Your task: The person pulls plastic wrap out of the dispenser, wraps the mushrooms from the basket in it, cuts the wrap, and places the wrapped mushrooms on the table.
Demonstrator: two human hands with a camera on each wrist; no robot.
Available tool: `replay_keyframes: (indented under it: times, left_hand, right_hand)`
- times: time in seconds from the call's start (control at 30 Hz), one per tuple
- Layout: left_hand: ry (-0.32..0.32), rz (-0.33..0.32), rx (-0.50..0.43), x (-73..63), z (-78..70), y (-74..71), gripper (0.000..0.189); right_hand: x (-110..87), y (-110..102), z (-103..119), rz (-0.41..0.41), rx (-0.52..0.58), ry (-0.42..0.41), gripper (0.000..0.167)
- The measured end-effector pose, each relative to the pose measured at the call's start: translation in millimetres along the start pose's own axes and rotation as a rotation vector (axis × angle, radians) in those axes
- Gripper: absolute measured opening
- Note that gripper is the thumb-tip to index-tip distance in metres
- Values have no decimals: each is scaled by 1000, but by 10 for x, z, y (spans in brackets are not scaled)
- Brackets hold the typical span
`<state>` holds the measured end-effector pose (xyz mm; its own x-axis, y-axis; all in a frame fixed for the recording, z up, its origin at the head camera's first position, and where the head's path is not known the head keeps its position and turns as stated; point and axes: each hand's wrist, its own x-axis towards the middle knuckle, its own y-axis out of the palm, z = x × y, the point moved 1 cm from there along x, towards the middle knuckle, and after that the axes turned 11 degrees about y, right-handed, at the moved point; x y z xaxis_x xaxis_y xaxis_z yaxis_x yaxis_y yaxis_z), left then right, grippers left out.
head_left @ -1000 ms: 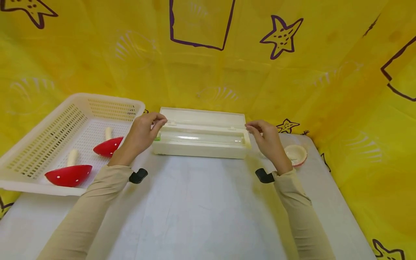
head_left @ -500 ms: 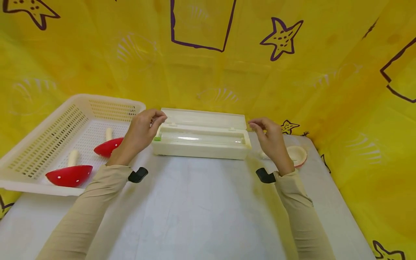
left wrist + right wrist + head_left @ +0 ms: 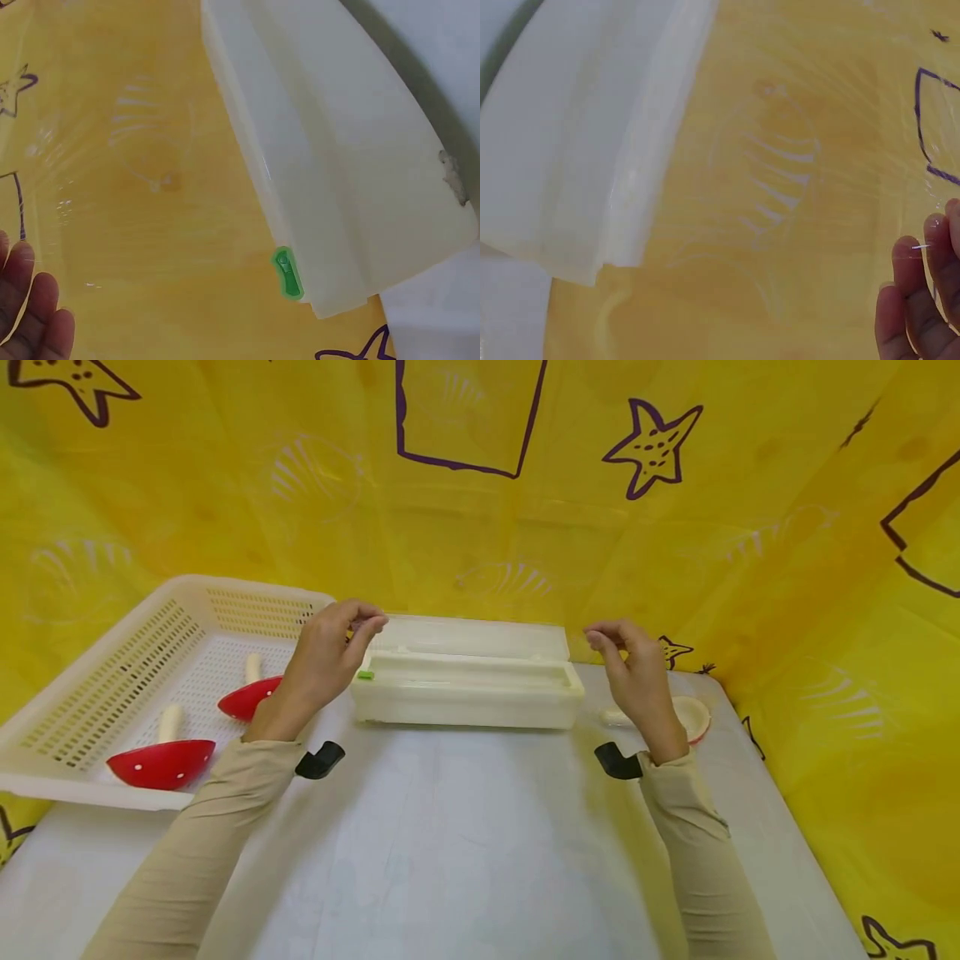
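Note:
Thumb and fingers of my left hand (image 3: 326, 652) pinch one side of a clear sheet of cling film (image 3: 67, 210). On the other side, my right hand (image 3: 636, 677) pinches the film too. Glints and fine creases reveal the sheet between the hands and the box in both wrist views; in the head view it is hardly visible. A cream cling film dispenser box (image 3: 465, 703) stands below and between the hands, its lid (image 3: 472, 639) raised at the back. A green slider (image 3: 287, 273) sits at its left end. The roll inside is hard to make out.
At left, a white slotted basket (image 3: 71, 781) holds two red, white-dotted ladles (image 3: 161, 766) with pale handles. A similar ladle (image 3: 692, 717) lies at right, partly behind my right wrist. A yellow patterned sheet (image 3: 480, 527) hangs behind the white-covered table (image 3: 465, 843).
Both hands have risen, and the right one has moved slightly outward, drawing the film up. The box's front now looks taller and the roll inside is less visible.

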<state>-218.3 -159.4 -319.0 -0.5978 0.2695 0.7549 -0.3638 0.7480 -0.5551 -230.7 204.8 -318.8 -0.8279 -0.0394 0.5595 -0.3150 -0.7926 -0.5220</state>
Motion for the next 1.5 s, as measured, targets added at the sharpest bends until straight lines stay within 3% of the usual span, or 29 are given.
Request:
replay_keyframes:
  times: [0.27, 0.87, 1.5]
  left_hand:
    - [10, -11, -4, 55, -73, -43, 10]
    - [20, -8, 2, 83, -65, -32, 12]
    - [31, -22, 15, 182, -28, -36, 13]
  right_hand:
    - [33, -59, 37, -39, 3, -43, 13]
    - [74, -73, 30, -41, 5, -51, 14]
    - [194, -52, 23, -59, 8, 11, 19]
